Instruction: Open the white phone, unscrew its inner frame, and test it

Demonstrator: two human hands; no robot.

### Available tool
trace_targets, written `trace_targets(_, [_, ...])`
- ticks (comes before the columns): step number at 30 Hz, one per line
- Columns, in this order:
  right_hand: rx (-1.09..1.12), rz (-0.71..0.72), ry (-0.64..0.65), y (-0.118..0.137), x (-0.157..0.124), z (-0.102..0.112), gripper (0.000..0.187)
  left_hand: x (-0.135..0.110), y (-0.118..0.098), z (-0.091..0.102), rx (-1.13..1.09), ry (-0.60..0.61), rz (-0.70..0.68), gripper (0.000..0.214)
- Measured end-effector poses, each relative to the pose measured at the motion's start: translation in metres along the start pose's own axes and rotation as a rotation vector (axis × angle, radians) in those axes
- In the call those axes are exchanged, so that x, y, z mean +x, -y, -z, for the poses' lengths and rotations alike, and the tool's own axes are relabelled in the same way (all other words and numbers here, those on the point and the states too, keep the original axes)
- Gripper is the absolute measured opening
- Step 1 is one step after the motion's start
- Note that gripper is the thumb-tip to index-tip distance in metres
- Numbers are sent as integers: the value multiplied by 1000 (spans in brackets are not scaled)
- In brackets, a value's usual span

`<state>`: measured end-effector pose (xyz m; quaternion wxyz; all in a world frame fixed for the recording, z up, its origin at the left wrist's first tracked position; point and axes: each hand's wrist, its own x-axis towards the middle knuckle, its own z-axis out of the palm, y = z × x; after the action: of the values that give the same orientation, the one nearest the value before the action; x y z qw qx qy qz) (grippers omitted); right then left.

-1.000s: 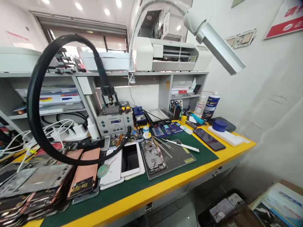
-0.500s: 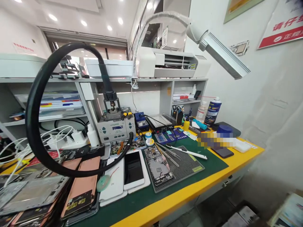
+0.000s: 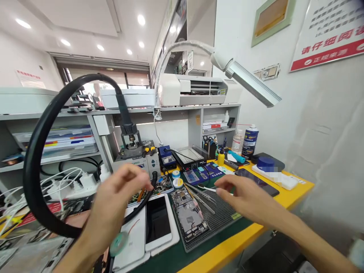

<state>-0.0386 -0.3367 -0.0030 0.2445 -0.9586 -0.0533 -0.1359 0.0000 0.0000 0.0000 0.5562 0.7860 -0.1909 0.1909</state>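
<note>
My left hand (image 3: 122,189) hovers above the white phones at the left, its fingers loosely bent, with nothing visible in them. Toward the right of the mat, my right hand (image 3: 237,191) reaches in over a white-handled brush (image 3: 209,189) and covers most of its handle. Thumb and fingers of that hand are curved and a little apart. Between the hands lies an opened phone (image 3: 190,216) with bare inner parts, on a grey perforated mat (image 3: 218,216). Tweezers (image 3: 204,200) rest beside the phone. A white phone with a dark screen (image 3: 158,220) lies left of it.
A thick black hose (image 3: 36,151) loops across the left side. Phone shells (image 3: 36,246) are piled at the lower left. Small round tins (image 3: 178,183), a rework station (image 3: 152,163) and a spray can (image 3: 250,142) stand farther back. A lamp (image 3: 253,81) hangs overhead.
Both my hands have come into view from below, left and right. The camera view has tilted upward, so the bench appears lower. The opened phone and brush seem unmoved on the mat.
</note>
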Motion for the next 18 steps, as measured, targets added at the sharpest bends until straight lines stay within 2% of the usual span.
trace_targets(1, [-64,-23,74,-2,11,-10,20,11,4,-14,5,51,4,29])
trace_targets(3, [-121,-77,101,-9,28,-30,19,22,18,-37,50,123,24,33])
trace_targets(6, [-156,-96,168,-16,42,-54,21,21,46,-56,144,119,40,36])
trace_targets(10, [-205,-105,242,-13,53,-71,20,10,66,-56,245,151,-1,35])
trace_targets(14, [-259,-119,285,-7,65,-81,25,4,63,-51,300,115,-27,34])
trace_targets(18, [-284,-120,244,-7,65,-79,24,-2,58,-51,299,119,-97,32])
